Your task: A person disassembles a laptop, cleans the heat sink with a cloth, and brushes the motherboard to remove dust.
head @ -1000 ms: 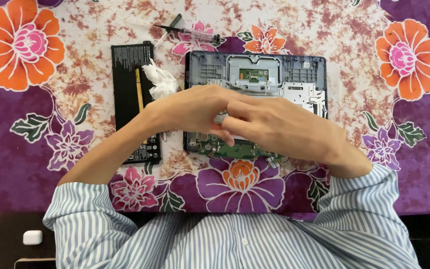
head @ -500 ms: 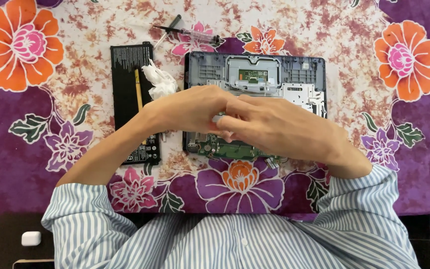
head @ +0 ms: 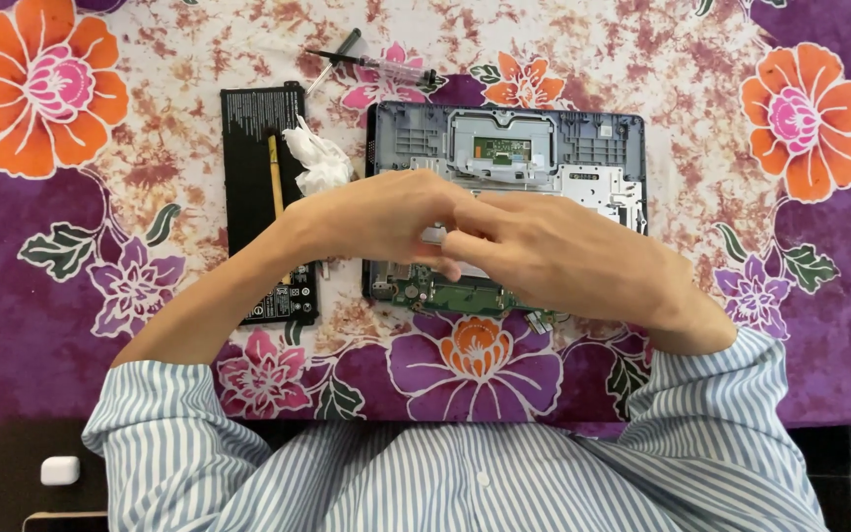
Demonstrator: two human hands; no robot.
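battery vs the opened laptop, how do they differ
The battery is a narrow black slab lying lengthwise; the laptop is a wider grey shell with its green board exposed. The battery lies in plain view with a thin stick on it; both hands cover the laptop's middle. Both rest flat on the floral cloth.

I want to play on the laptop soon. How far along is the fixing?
Done: the opened laptop lies with its cover off, and the black battery lies out beside it. In hand: the left hand and right hand meet over the green circuit board; what the fingers pinch is hidden. Left: the insides are bare and the screwdriver lies unused.
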